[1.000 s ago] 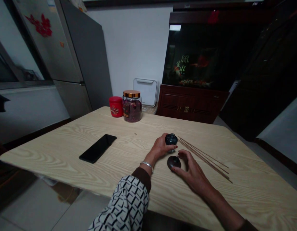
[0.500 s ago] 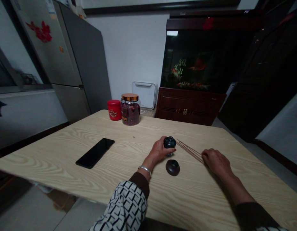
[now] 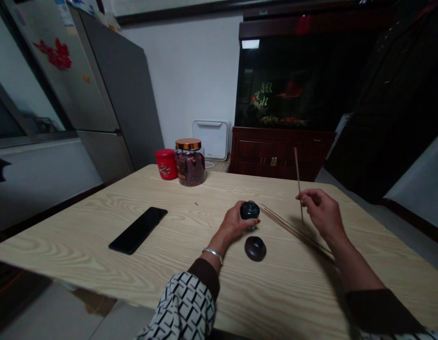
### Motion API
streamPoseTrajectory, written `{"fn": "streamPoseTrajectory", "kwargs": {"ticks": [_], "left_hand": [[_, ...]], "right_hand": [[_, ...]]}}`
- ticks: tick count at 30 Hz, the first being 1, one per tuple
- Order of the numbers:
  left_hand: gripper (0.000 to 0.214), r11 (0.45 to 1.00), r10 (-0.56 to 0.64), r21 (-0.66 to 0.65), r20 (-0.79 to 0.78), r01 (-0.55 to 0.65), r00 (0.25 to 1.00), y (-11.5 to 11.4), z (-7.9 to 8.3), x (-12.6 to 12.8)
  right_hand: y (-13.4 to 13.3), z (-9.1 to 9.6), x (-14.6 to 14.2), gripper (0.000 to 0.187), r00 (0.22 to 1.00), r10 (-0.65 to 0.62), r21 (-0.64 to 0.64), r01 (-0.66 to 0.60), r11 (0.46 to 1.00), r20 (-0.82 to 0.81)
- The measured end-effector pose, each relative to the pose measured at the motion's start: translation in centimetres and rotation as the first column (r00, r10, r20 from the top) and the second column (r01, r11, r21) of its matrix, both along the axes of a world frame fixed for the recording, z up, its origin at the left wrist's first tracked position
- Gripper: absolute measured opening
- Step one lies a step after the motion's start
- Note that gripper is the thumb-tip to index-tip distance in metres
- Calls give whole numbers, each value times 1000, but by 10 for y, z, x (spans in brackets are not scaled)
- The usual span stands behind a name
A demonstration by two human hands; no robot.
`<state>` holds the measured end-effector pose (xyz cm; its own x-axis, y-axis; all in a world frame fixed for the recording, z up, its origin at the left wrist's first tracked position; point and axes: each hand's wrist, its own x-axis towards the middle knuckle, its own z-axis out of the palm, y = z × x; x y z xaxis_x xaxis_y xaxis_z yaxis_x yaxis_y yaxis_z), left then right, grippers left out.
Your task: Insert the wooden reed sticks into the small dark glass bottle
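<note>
My left hand (image 3: 234, 222) is wrapped round a small dark teal pot (image 3: 250, 209) standing on the pale wooden table (image 3: 169, 264). Just in front of it lies a dark round lid (image 3: 255, 248), touched by neither hand. My right hand (image 3: 320, 210) is raised above the table and pinches one thin incense stick (image 3: 298, 179), held nearly upright. Several more sticks (image 3: 293, 228) lie flat on the table between the pot and my right hand.
A black phone (image 3: 138, 230) lies on the left of the table. A red tin (image 3: 165, 164) and a glass jar with a copper lid (image 3: 189, 162) stand at the far edge. Behind are a grey fridge (image 3: 108, 89), a white box (image 3: 211, 139) and a dark fish tank cabinet (image 3: 282, 94).
My right hand left the lid, went right to the sticks, and has lifted one stick upright off the table. My left hand has stayed on the pot.
</note>
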<state>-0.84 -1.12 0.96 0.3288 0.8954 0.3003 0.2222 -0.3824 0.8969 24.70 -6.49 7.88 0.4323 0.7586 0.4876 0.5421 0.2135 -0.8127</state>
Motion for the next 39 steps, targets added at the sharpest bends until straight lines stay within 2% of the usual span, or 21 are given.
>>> {"fn": "streamPoseTrajectory", "kwargs": {"ticks": [1, 3, 5, 7, 13, 21, 29, 35, 39], "left_hand": [[61, 1000, 0, -1, 3, 0, 1000, 0, 0, 0], [61, 1000, 8, -5, 1, -8, 1000, -1, 2, 0], [63, 1000, 18, -13, -1, -18, 1000, -2, 3, 0], [64, 1000, 19, -22, 1, -19, 1000, -3, 5, 0], [66, 1000, 11, -23, 10, -11, 1000, 0, 2, 1], [66, 1000, 20, -16, 11, -20, 1000, 2, 0, 1], [62, 999, 4, -35, 8, -3, 1000, -3, 9, 1], [62, 1000, 6, -14, 6, -6, 1000, -1, 6, 2], [62, 1000, 14, -8, -9, -14, 1000, 0, 4, 1]], "right_hand": [[6, 10, -9, 19, 979, 67, 91, -50, 995, -193], [17, 25, -29, 27, 867, 216, 229, -123, 966, -448], [24, 34, -47, 32, 768, 326, 306, -178, 935, -551], [29, 34, -61, 33, 726, 372, 333, -206, 920, -579], [38, 16, -77, 26, 771, 370, 337, -213, 917, -519], [45, 9, -85, 24, 831, 400, 307, -293, 906, -387], [41, -4, -95, 29, 836, 404, 216, -345, 913, -372], [40, -12, -98, 34, 846, 393, 113, -379, 919, -361], [44, -24, -98, 29, 872, 409, 87, -401, 912, -269]]}}
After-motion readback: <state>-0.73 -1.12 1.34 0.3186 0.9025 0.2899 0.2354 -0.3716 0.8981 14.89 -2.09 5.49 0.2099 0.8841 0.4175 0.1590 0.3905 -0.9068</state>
